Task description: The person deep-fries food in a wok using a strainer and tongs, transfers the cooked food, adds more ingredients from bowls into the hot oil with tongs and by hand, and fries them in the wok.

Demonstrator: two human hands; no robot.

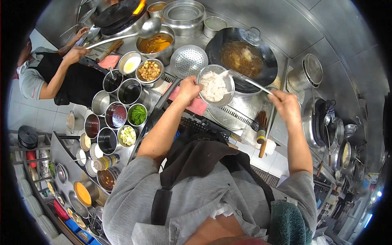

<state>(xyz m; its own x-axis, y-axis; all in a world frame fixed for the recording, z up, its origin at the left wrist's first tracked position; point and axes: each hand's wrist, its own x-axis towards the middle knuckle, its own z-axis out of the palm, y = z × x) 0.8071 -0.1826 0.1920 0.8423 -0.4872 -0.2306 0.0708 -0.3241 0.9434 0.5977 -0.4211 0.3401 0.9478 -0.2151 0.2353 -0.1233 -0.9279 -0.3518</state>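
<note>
Two full grips: my left hand (188, 90) holds a round grey bowl (231, 96), my right hand (286, 107) a long silvery metal utensil (255, 83), probably feeding soft white pieces (214, 86) to the black metal wok (266, 61), needing low scoops.

Round, grey, shallow bowl (201, 96), filled with a glossy heap of pale, irregular pieces (214, 86), is positioned by the near rim of the wok, at the wok's seven o'clock. Slender, metallic utensil (254, 83) lies slantwise, its far end at the bowl's two o'clock rim and its shaft running toward four o'clock; exact form of the tip is unclear. Dark, round wok (267, 65), loop handle at one o'clock, sits upright and contains brown, bubbly liquid (234, 61) with a paler patch slightly toward one o'clock of centre.
</note>
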